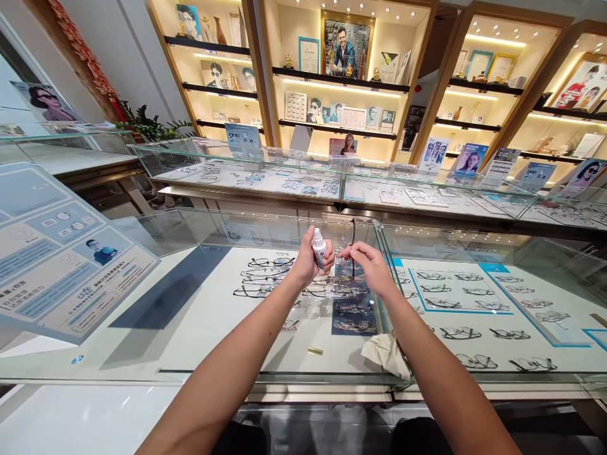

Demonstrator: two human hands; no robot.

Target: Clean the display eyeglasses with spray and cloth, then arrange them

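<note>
My left hand (310,258) is wrapped round a small white spray bottle (319,248), which stands nearly upright with its nozzle at the top. Close to its right, my right hand (372,265) pinches a pair of glasses (353,232). A thin dark part of the frame runs up and down past the fingertips, while much of the rest is see-through and hard to make out. Both hands are above the glass display counter (227,341). A crumpled cream cloth (386,354) lies on the counter below my right forearm.
Rows of glasses (270,277) lie under the glass. A small gold-coloured strip (315,351) is near the front edge. At left stands a large blue-and-white leaflet board (61,253). Beyond are another glass showcase (265,183) and lit shelves (339,81).
</note>
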